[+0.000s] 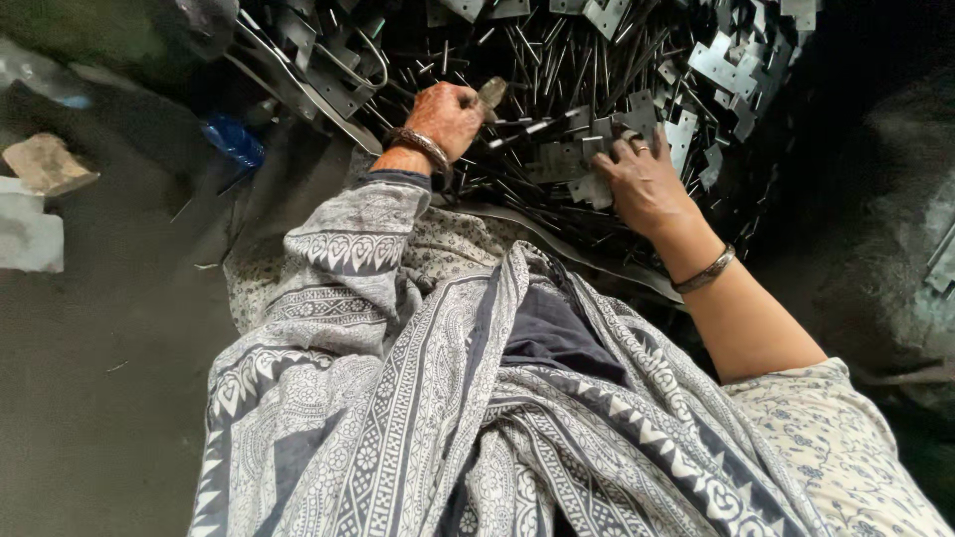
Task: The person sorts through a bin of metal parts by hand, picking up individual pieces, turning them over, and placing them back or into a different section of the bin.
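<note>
A heap of thin metal rods (557,60) and flat grey metal brackets (731,75) lies on the floor in front of me. My left hand (445,116), a bangle on its wrist, is closed around a small metal piece (491,92) at the near edge of the heap. My right hand (642,184), also with a bangle and a ring, rests palm down on a few flat brackets (587,169), fingers curled over them. Patterned grey and white cloth (448,398) covers my lap below both hands.
A curved metal strip (298,94) lies at the heap's left side. A blue object (234,139) sits on the dark floor to the left, with a stone (48,164) and a pale block (28,234) farther left. Dark dusty ground (875,199) lies on the right.
</note>
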